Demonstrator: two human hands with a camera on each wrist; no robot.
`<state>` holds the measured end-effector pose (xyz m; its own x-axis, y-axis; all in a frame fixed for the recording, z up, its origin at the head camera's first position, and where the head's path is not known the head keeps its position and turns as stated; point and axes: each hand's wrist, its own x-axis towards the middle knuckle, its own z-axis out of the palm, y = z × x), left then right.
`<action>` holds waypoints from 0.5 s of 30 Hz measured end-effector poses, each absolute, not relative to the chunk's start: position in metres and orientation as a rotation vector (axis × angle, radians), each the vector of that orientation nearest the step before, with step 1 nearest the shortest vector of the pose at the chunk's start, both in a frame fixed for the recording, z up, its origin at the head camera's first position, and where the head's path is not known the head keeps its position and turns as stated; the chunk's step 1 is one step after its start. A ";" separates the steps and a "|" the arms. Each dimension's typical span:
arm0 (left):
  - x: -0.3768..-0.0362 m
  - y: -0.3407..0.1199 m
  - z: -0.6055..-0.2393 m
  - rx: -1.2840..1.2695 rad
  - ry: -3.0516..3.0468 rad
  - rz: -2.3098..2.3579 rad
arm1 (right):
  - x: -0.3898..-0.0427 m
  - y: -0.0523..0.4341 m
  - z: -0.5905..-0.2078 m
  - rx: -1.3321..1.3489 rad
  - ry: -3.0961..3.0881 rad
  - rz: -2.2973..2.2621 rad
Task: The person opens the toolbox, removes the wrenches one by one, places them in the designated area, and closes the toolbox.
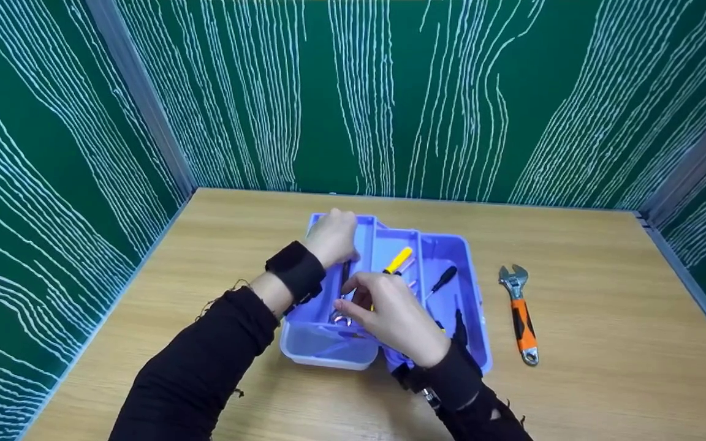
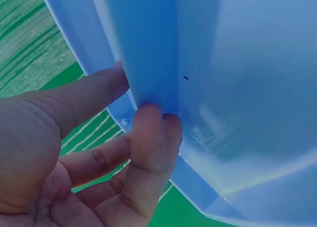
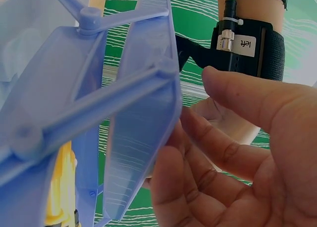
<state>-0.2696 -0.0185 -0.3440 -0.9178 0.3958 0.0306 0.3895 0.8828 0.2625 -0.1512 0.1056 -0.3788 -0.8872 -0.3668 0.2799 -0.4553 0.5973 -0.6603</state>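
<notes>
Wooden table (image 1: pixel 604 294) | green white-lined walls (image 1: pixel 390 92) | left grip (image 1: pixel 331 237) pinches toolbox (image 1: pixel 472 294) | right grip (image 1: pixel 393 315) loose, fingers relaxed

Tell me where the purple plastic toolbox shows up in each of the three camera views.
Head: the purple toolbox sits mid-table, both hands on it.
Left wrist: its pale wall fills the right side, pinched by the left hand.
Right wrist: its trays and hinge arms fill the left half, beside the right hand.
Shared landmark: the green wall with white lines.
</notes>
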 end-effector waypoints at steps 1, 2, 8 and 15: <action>-0.269 -0.019 -0.344 0.631 3.022 0.422 | -0.151 0.106 -0.379 0.697 -2.704 1.169; -0.270 -0.019 -0.344 0.634 3.022 0.425 | -0.151 0.106 -0.379 0.693 -2.704 1.171; -0.273 -0.019 -0.346 0.641 3.037 0.423 | -0.152 0.107 -0.380 0.682 -2.699 1.184; -0.274 -0.019 -0.347 0.663 3.063 0.423 | -0.151 0.108 -0.380 0.686 -2.700 1.209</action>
<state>-0.2740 -0.0193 -0.3469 -0.9119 0.4031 0.0766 0.4088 0.8764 0.2547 -0.1510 0.1082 -0.3800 -0.8928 -0.3586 0.2725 -0.4421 0.5822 -0.6824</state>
